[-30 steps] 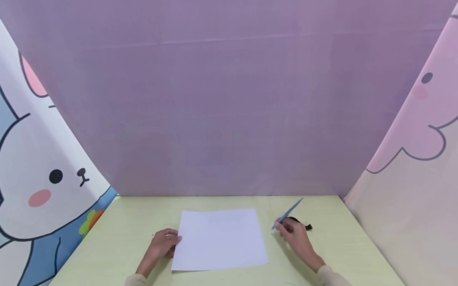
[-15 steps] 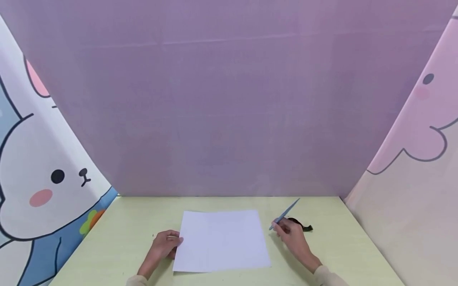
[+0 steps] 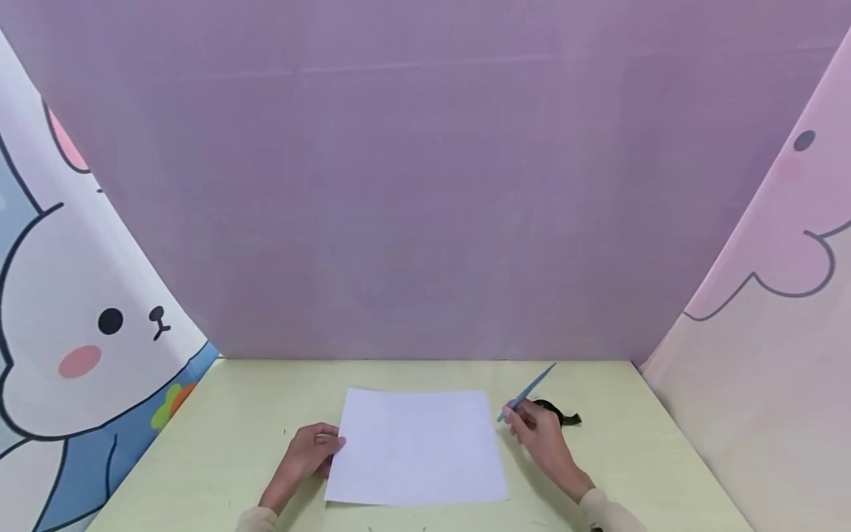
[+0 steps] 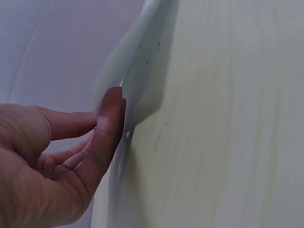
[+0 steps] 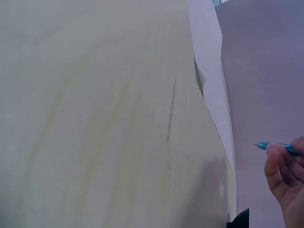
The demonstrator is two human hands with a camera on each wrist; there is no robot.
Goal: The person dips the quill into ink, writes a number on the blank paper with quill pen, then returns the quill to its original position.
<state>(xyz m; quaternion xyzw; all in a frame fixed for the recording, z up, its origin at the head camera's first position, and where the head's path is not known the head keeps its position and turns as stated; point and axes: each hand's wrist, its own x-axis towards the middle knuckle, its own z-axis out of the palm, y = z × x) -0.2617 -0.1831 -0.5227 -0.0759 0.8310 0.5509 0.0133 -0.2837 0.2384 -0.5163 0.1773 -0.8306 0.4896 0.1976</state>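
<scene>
A white sheet of paper (image 3: 419,447) lies on the table in the head view. At its left edge my left hand (image 3: 311,451) pinches the paper between thumb and fingers. The left wrist view shows the held edge of the paper (image 4: 118,61) lifted and bent, with the thumb on one side and fingertips on the other. My right hand (image 3: 544,437) holds a slim blue pen (image 3: 528,390) to the right of the sheet, slanted, its lower end close to the paper's right edge. In the right wrist view the pen (image 5: 275,146) shows a bare fine tip.
A black curved object with a flared end (image 3: 565,419) lies just behind the right hand, partly hidden by it. The pale yellow table (image 3: 631,458) meets a purple backdrop (image 3: 412,222) at the back. Cartoon-printed panels (image 3: 73,295) stand at the sides.
The paper and my left hand have shifted slightly right. My right hand has moved a little left with the pen, narrowing the gap to the sheet. The head view has drifted slightly.
</scene>
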